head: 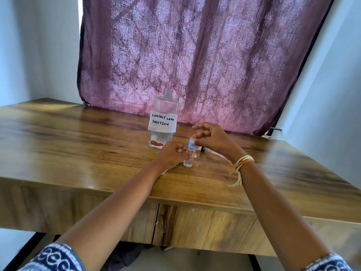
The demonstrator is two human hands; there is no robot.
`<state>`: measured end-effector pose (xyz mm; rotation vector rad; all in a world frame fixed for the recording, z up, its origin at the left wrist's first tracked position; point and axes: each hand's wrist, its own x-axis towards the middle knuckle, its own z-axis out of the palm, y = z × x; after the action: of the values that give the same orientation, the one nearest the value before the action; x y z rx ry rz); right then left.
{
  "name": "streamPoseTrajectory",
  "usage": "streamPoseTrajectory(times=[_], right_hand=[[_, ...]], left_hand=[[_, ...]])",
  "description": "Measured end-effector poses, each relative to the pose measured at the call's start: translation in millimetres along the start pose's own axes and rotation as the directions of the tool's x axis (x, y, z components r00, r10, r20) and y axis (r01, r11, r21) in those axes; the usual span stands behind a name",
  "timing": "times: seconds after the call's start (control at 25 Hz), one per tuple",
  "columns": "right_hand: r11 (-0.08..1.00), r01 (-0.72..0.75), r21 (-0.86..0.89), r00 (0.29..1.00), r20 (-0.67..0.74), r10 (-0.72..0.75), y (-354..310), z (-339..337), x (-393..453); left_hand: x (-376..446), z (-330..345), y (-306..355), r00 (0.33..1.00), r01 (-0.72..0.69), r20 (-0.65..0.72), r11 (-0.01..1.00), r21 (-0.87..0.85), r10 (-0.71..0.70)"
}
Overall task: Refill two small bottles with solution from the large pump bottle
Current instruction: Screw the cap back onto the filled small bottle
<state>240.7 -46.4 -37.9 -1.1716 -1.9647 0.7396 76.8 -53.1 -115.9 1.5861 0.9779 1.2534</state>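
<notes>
A large clear bottle [164,118] with a handwritten "contact lens solution" label stands on the wooden table [78,137]; its neck is open with no pump on it, and a little liquid sits at its bottom. In front of it stands a small clear bottle [189,157] with a blue cap [191,142]. My left hand [172,156] grips the small bottle's body. My right hand [211,140] pinches the blue cap from above. A second small bottle [198,148] is partly hidden behind my right hand.
A purple patterned curtain [195,55] hangs right behind the table's back edge. Pale walls close in on both sides. A dark object [203,149] peeks out behind my right hand. The table's front edge [117,194] lies near me.
</notes>
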Motion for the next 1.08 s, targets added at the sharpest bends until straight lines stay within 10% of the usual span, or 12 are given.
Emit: streamPoseTrajectory(times=[1.08], right_hand=[[0.994, -0.030, 0.105, 0.998, 0.063, 0.023, 5, 1, -6]], left_hand=[[-2, -1, 1, 1.000, 0.005, 0.003, 1.000, 0.015, -0.005]])
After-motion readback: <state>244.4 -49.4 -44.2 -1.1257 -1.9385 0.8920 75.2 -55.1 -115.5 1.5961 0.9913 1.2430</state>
